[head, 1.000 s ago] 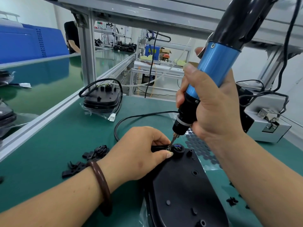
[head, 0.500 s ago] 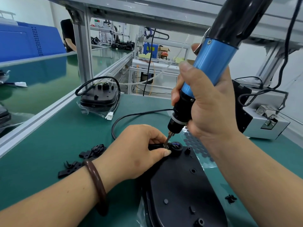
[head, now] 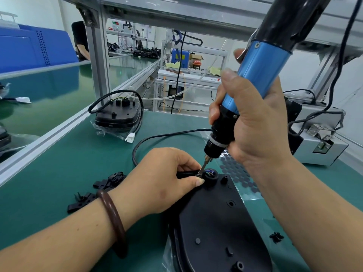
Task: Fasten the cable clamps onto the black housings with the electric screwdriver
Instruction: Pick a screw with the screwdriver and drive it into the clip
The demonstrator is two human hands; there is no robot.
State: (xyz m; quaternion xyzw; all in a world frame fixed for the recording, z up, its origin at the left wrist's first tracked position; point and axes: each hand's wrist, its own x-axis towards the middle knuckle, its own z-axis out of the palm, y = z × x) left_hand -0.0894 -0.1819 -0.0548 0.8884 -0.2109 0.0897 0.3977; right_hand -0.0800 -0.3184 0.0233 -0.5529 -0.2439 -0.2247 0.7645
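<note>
- While my right hand (head: pixel 253 122) is wrapped tight around the blue barrel of the electric screwdriver (head: pixel 257 75), the tool leans up and to the right, its bit (head: pixel 204 166) angled down to the left.
- The bit tip meets a small screw at the near housing's (head: pixel 218 222) top edge, just beside the round cable port (head: pixel 210 174) where coloured wires show.
- My left hand (head: pixel 163 181) lies on the top left corner of that housing, thumb and forefinger pinched on the cable clamp (head: pixel 186 173) right at the bit; most of the clamp is hidden under my fingers.
- A brown bangle (head: pixel 113 218) sits on my left wrist.
- The near housing lies flat on the green mat (head: pixel 59 163), in front of me, partly on a clear plastic bag.
- Its black cable (head: pixel 157 137) loops away to the left and back behind the screwdriver.
- A second housing (head: pixel 119 114), in its own bag, rests farther back on the left, with its cable coiled around it and a white connector (head: pixel 130 137) beside it.
- Loose black clamps (head: pixel 94 191) are scattered on the mat to the left of my wrist, with a few more small pieces (head: pixel 276 237) on the right.
- A grey box (head: pixel 322 148) stands at the mat's right edge.
</note>
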